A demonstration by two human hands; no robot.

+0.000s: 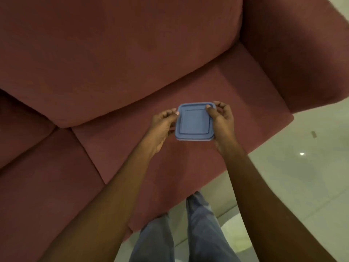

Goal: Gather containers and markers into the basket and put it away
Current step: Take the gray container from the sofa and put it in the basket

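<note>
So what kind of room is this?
Probably a living room at home: a big pink sofa on a pale tiled floor, and both hands hold a blue-lidded container over the seat.

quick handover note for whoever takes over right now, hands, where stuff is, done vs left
Left hand: grip on the left edge of the blue-lidded container.
Right hand: grip on its right edge, thumb on the lid.
Container: lid on, held over the red sofa seat cushion; whether it rests on the cushion is unclear.
Basket and markers: not in view.
Done: container in hand.
Left: put it in the basket, gather the markers and any other containers, put the basket away.
</note>
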